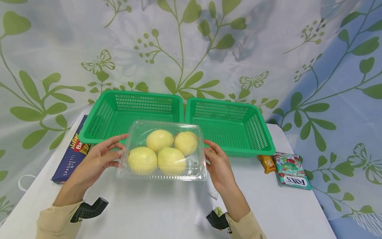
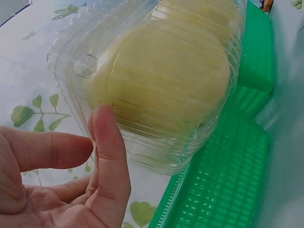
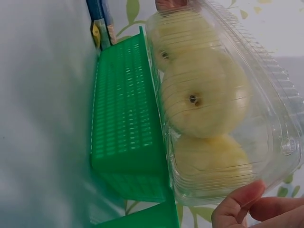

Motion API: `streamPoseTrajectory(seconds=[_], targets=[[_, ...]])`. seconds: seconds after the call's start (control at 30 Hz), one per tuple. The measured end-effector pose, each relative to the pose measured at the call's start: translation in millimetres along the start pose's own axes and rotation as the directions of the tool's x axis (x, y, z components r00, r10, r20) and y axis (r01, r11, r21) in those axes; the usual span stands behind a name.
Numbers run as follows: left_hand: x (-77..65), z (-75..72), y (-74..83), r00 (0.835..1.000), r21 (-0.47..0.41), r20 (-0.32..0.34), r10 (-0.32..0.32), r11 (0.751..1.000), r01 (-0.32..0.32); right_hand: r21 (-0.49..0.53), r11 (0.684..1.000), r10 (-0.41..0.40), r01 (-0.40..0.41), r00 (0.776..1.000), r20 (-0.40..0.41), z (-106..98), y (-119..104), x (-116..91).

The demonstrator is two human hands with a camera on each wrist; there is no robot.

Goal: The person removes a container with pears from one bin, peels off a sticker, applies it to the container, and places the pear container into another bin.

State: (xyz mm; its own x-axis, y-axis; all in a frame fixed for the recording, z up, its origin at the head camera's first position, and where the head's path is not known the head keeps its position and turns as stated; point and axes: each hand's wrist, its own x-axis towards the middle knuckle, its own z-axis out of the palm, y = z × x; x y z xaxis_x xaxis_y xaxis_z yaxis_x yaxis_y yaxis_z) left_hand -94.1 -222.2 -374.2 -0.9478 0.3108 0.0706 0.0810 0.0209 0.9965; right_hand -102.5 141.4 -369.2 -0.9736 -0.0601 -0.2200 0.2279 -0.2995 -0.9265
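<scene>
Clear plastic box (image 1: 195,163): held up off the table (image 1: 143,209) by its 2 ends, overlapping the near edges of the left green basket (image 1: 140,93) and right green basket (image 1: 226,100) in the head view; its lid faces the wearer.
Left hand (image 1: 96,159): pinches the left end, thumb and forefinger meeting at the rim, which probably gives better purchase than the smooth wall.
Right hand (image 1: 219,167): pinches the opposite end, thumb on the edge; a grip at each end likely keeps the wide, thin-walled box from sagging or tipping.
Yellow fruits (image 1: 172,161): 4, inside the box and bunched toward its left, so the left hand probably bears more weight.
Green baskets: side by side along the back, mouths up, which leaves the near side of the table for the arms.
Spaghetti pack (image 1: 70,159): flat beside the left basket, partly hidden by its rim.
Orange packet (image 1: 267,163) and Fox's bag (image 1: 290,171): together near the right basket's near corner, apparently placed clear of the arms; the basket covers part of the packet.
</scene>
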Motion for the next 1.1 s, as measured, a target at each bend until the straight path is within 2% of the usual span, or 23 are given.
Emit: streamPoseTrajectory(seconds=[0.6,0.83,1.1], targets=[[-8.5,9.8,-2.0,0.999,-0.005,0.032,-0.005,1.000,0.005,-0.015,1.000,0.002,-0.002,1.000,0.009,-10,3,-13],[-11.1,13.1,-4.6,0.999,-0.045,0.052,0.016,0.999,-0.013,0.000,1.000,0.011,-0.011,1.000,0.007,-15,9,-17],[-18.3,13.9,-9.9,0.997,-0.053,0.071,-0.018,0.998,0.022,-0.067,0.997,0.033,-0.029,0.997,0.065,-23,13,-22]])
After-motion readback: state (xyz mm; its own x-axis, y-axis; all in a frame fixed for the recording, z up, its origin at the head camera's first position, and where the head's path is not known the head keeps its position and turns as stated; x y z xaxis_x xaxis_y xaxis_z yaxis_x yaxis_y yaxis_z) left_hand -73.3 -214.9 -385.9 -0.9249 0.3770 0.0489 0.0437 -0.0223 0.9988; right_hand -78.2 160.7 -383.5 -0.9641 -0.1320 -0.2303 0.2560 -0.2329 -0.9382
